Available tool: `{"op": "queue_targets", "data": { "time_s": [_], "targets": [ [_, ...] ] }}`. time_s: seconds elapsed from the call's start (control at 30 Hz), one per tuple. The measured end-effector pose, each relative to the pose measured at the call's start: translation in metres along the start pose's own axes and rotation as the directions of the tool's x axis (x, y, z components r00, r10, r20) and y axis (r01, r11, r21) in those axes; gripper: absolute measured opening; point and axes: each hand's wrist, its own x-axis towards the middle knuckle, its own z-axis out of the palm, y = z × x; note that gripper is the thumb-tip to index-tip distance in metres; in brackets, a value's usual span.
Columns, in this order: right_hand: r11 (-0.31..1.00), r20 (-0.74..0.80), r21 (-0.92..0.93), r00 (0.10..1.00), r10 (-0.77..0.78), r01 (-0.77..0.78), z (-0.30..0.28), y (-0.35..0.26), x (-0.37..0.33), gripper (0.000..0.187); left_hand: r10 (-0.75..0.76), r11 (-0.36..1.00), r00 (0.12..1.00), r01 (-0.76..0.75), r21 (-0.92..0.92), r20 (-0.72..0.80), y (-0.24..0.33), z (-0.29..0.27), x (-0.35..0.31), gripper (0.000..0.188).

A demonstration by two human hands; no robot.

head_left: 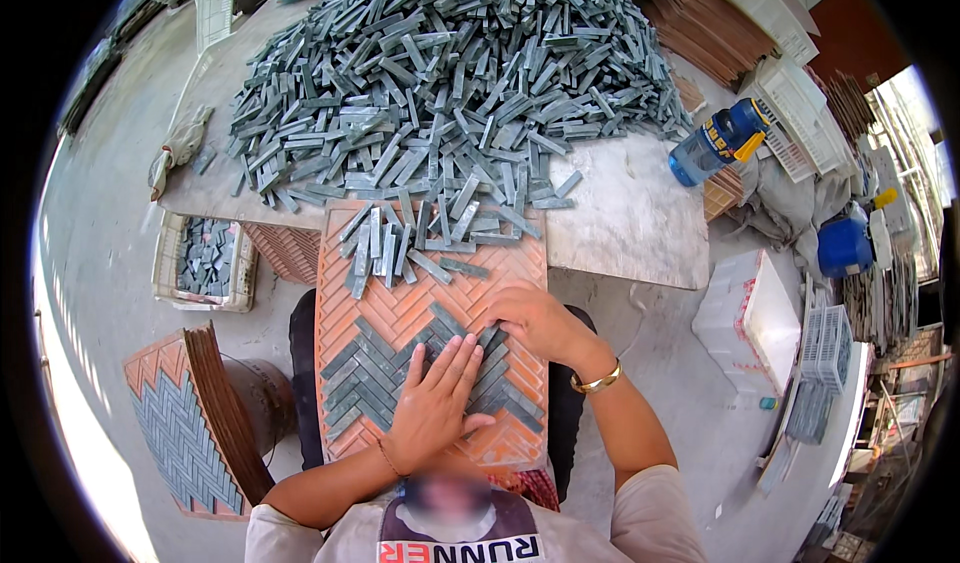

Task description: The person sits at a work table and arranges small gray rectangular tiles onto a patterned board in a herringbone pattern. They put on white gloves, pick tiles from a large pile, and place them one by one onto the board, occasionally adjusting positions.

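Observation:
An orange grooved tray (527, 263) with a herringbone pattern lies across my lap. Grey-green stone strips (357, 385) fill a band of its slots. My left hand (435, 395) rests flat on the laid strips, fingers stretched out. Its palm hides part of the pattern. At the upper right of that band, my right hand (540, 323) has its fingers bent and pinched on a stone strip (488, 337) at the tray's surface. Loose strips (385, 248) lie scattered over the tray's far end, beyond both hands.
A large heap of stone strips (450, 73) covers the table (630, 213) ahead. A blue bottle (705, 148) stands at its right. On the left are a white crate of pieces (203, 260) and a stack of trays (190, 423); a white foam box (745, 318) sits right.

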Motion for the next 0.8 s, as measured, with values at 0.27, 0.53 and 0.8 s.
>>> {"op": "queue_targets", "data": {
  "time_s": [0.27, 0.53, 0.8],
  "targets": [
    [0.996, 0.049, -0.020, 0.995, 0.086, -0.085, -0.003, -0.005, -0.002, 0.017, 0.016, 1.000, 1.000, -0.016, -0.021, -0.004, 0.000, 0.005, 0.003, 0.083],
    [0.979, -0.061, 0.017, 0.977, 0.204, -0.204, -0.010, -0.010, 0.012, 0.019, 0.010, 1.000, 1.000, -0.011, -0.028, -0.025, 0.001, 0.010, 0.008, 0.082],
    [0.955, -0.251, -0.243, 0.962, 0.107, -0.169, 0.011, 0.009, 0.036, 0.023, 0.046, 0.999, 0.999, -0.046, -0.024, -0.001, -0.002, 0.008, 0.003, 0.080]
  ]
}}
